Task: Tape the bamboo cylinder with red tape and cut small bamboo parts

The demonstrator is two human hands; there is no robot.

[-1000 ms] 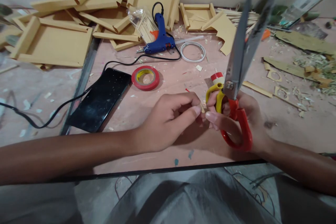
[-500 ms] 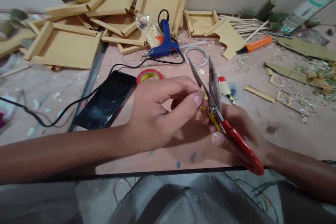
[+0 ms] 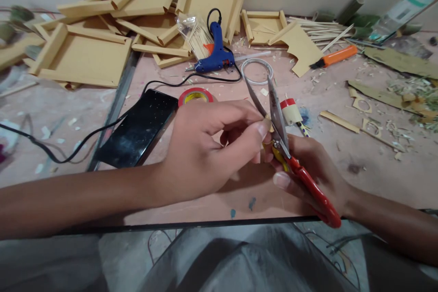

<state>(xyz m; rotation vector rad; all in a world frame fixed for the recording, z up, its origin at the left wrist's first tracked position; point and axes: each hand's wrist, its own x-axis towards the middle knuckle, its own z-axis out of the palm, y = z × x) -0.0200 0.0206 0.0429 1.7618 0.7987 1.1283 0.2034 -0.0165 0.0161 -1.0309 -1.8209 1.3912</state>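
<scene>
Between thumb and fingers, my left hand [image 3: 215, 146] pinches a small tan piece of card [image 3: 268, 123], mostly covered by the fingertips. My right hand [image 3: 311, 173] holds scissors [image 3: 303, 173] with red handles and a yellow part inside. Their blades point away from me and stand a little apart, and the card piece sits at the left blade. Just beyond the right hand lies a short cream roll with a red end [image 3: 290, 110]. A roll of red tape [image 3: 195, 96] is behind my left hand, and a black phone [image 3: 138, 127] lies left of it.
A blue glue gun [image 3: 215, 54] with a black cord rests mid-table near a white tape ring [image 3: 257, 71]. Folded card trays [image 3: 85, 57] pile up at the back left. An orange cutter [image 3: 337, 56], sticks [image 3: 313, 32] and shavings [image 3: 393, 132] lie on the right.
The scissor blades have come slightly closer together, with the card piece at the left blade. Both hands keep nearly the same place, and the view has shifted slightly.
</scene>
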